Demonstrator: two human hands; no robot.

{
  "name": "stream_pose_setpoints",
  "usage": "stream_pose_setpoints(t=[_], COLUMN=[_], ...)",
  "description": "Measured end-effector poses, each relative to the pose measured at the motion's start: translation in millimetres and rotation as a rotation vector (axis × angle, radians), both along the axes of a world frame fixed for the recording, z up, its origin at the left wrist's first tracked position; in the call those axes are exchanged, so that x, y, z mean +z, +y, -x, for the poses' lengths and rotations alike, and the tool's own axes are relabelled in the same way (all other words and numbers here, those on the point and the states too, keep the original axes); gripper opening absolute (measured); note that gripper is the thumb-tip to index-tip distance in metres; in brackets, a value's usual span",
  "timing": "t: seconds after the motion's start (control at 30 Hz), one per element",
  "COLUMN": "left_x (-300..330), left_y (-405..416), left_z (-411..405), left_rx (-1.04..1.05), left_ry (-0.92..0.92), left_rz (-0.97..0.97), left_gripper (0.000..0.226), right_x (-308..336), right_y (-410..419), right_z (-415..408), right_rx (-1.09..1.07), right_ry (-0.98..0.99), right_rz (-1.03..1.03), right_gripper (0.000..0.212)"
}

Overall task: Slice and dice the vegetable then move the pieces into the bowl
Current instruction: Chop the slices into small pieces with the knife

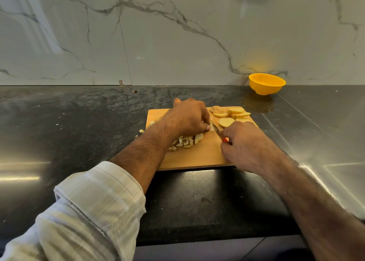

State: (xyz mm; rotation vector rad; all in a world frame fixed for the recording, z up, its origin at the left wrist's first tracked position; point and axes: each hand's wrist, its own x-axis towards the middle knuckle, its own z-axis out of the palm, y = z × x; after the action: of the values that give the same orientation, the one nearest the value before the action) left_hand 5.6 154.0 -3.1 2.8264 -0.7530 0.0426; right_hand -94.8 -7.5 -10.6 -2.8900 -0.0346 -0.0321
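Head view: a person works at a wooden cutting board [197,156] set on a dark stone counter [79,122], with a white marble-veined wall [158,33] behind it. The left hand [188,116], fingers curled down, pins a small pale piece of vegetable [211,127] against the board near its centre; the fingertips hide most of that piece. The right hand [243,142] is clamped around the red handle of a knife [217,131], whose blade runs toward 11 o'clock and meets the board right beside the left fingertips.

A heap of diced pieces [185,142] lies on the board at about 7 o'clock from the left hand, partly under the left wrist. A few stray bits [141,131] sit at the board's left edge and just off it on the counter. Several round slices [227,115], uncut, are spread over the board's far right corner, at 1 o'clock from the knife tip, some overlapping.

The yellow bowl [266,84] stands upright on the counter against the wall, at 1 o'clock from the board and well apart from it; what its inside holds cannot be told from this angle. A rolled-up checked sleeve [94,201] covers the left forearm; the right forearm is bare.
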Motion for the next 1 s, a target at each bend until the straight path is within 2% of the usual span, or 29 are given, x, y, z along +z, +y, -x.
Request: stream_pose_setpoints(t=[0.13,0.27,0.37,0.47,0.63,0.73,0.8,0.93,1.0], left_x=[-1.4,0.8,-0.1,-0.5,-2.1,-2.6,-2.3,-1.6,-0.4], left_y=[-0.5,2.3,5.9,5.6,4.1,3.7,1.7,6.6,14.0], left_z=[-2.4,-2.9,-3.1,-3.9,-7.6,-8.5,-9.1,-6.6,-6.0], left_rx=[-0.008,-0.01,-0.005,-0.001,0.004,0.007,0.007,-0.004,0.006], left_ry=[0.002,0.012,0.024,0.035,0.014,0.005,-0.008,0.001,-0.01], left_rz=[0.002,-0.003,0.015,0.005,-0.002,-0.018,-0.03,-0.011,0.021], left_gripper=[0.015,0.014,0.015,0.016,0.015,0.014,0.013,0.012,0.014], right_x=[-0.7,6.0,6.2,3.9,6.1,8.4,10.1,8.5,6.9], right_y=[11.5,15.3,12.0,11.6,23.7,28.6,30.5,26.8,20.2], right_z=[-2.1,-8.2,-5.7,0.3,1.6,-1.9,-4.9,-12.3,-14.0], right_rx=[-0.004,-0.028,-0.021,-0.014,-0.036,-0.033,-0.037,-0.025,-0.004], right_ry=[0.029,0.035,-0.012,-0.052,0.057,0.075,0.057,0.028,-0.014], right_rz=[0.008,-0.034,-0.021,-0.013,0.035,0.051,0.041,-0.01,-0.025], right_gripper=[0.033,0.041,0.033,0.035,0.036,0.029,0.021,0.027,0.022])
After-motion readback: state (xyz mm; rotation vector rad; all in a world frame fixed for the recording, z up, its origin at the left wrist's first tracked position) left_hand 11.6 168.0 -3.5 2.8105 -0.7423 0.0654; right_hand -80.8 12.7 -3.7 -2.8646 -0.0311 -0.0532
